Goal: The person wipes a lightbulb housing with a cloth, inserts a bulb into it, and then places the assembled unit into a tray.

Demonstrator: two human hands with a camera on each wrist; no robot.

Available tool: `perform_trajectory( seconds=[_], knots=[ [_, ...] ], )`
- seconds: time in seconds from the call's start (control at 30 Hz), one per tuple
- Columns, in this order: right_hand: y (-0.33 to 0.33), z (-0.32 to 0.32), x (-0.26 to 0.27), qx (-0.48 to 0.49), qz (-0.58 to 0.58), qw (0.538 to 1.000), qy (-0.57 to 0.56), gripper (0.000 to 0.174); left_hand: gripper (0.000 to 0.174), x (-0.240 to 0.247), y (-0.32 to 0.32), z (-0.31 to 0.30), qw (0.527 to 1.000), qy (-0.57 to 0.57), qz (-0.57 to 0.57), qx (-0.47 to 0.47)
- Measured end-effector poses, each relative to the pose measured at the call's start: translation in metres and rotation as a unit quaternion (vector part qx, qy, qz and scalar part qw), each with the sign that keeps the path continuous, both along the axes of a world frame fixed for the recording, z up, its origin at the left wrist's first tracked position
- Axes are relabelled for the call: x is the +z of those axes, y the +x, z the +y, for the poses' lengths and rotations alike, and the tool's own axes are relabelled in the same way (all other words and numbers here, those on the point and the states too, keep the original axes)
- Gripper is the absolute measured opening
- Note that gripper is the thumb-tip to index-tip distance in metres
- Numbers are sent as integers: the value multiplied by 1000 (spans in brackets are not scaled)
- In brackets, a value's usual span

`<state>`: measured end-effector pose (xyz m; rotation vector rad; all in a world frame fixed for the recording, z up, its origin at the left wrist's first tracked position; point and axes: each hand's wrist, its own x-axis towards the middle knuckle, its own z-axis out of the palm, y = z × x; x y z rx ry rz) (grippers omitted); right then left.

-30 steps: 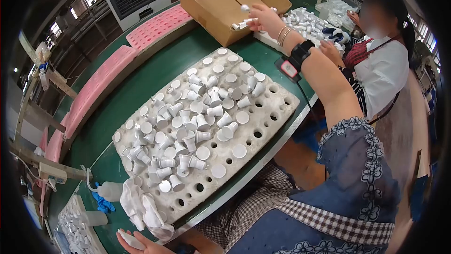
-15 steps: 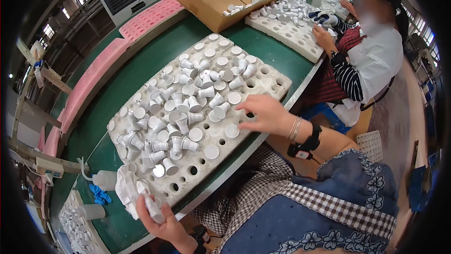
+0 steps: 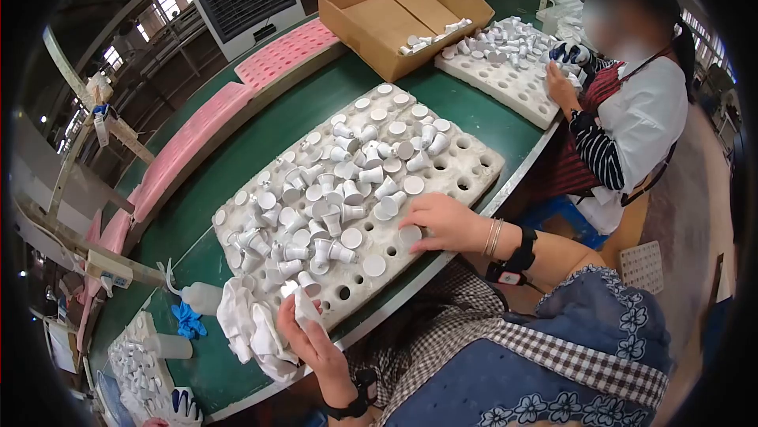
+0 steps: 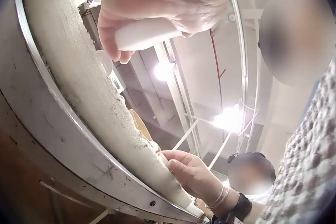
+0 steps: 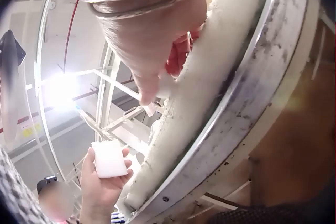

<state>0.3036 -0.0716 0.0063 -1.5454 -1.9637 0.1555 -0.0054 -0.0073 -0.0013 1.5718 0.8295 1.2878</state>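
My left hand (image 3: 312, 340) holds a flat white sponge-like block (image 5: 110, 159) between thumb and fingers, near the front edge of a holed white foam board (image 3: 371, 289). At the board's near right side, my right hand (image 3: 446, 223) pinches a white spotlight bulb (image 3: 409, 234) by its round face, which points up. The bulb's lower part is hidden. Many more white flared bulbs (image 3: 332, 218) lie heaped across the board, some upright in holes with their discs showing. A crumpled white cloth (image 3: 245, 320) lies at the board's left corner, beside my left hand.
A cardboard box (image 3: 387, 24) with several bulbs stands at the back. Beside it is another bulb-covered foam board (image 3: 505, 83), where a second person (image 3: 639, 103) works. A squeeze bottle (image 3: 201, 297) and blue glove (image 3: 188, 319) lie left. Pink foam strips (image 3: 189, 127) line the far edge.
My right hand has come back from the cardboard box, where it held a bulb, and now grips another on the near board. My left hand has moved up and right with the white block.
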Motion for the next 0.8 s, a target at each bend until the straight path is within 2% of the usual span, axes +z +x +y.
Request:
perform_trajectory(
  seconds=[0.03,0.07,0.1,0.13,0.17,0.2,0.27,0.3,0.37,0.4,0.43,0.47,0.5,0.57,0.6,0.67,0.73,0.8],
  knots=[
    [-1,-1,1,-5,2,1000,1,42,45,0,2,1,1000,17,20,-2],
    [-7,-1,1,-1,4,1000,-1,42,45,-4,3,3,1000,15,21,3],
    [-17,-3,2,25,319,947,-39,37,44,-9,3,5,1000,-16,14,-8],
    [-27,-2,5,46,601,794,-74,33,42,-11,3,6,999,-46,7,-19],
    [-39,1,14,50,724,682,-94,23,41,-9,7,4,999,-46,-5,-17],
    [-48,6,13,87,777,619,-76,21,41,-9,8,4,999,-49,-1,-14],
    [-43,21,-9,188,798,559,-121,18,42,-11,9,4,998,-59,-12,-10],
    [-47,22,-12,190,801,554,-124,18,42,-10,7,4,998,-61,-13,-12],
    [-56,22,-7,109,742,631,-198,17,42,-7,3,2,998,-69,-13,-7],
    [-61,22,0,110,743,628,-203,17,42,-6,2,2,997,-74,-16,-6],
    [-66,22,7,100,604,772,-170,17,42,-3,-1,0,996,-87,-33,-8],
    [-72,22,10,87,442,883,-134,18,42,-4,-1,1,995,-95,-29,-2],
    [-78,24,9,59,367,920,-121,16,41,-6,-1,3,999,-27,-5,26],
    [-89,30,3,107,317,939,-77,20,39,10,4,-7,987,117,89,72],
    [-96,35,-1,125,290,947,-48,23,37,16,12,-12,980,159,97,72],
    [-113,37,-3,135,300,944,-24,22,34,25,19,-13,921,317,224,32],
    [-122,41,-4,141,307,941,2,21,33,26,29,-8,908,332,250,45],
    [-120,44,-5,114,312,942,-49,20,31,21,27,-4,894,352,273,48]
  ],
)
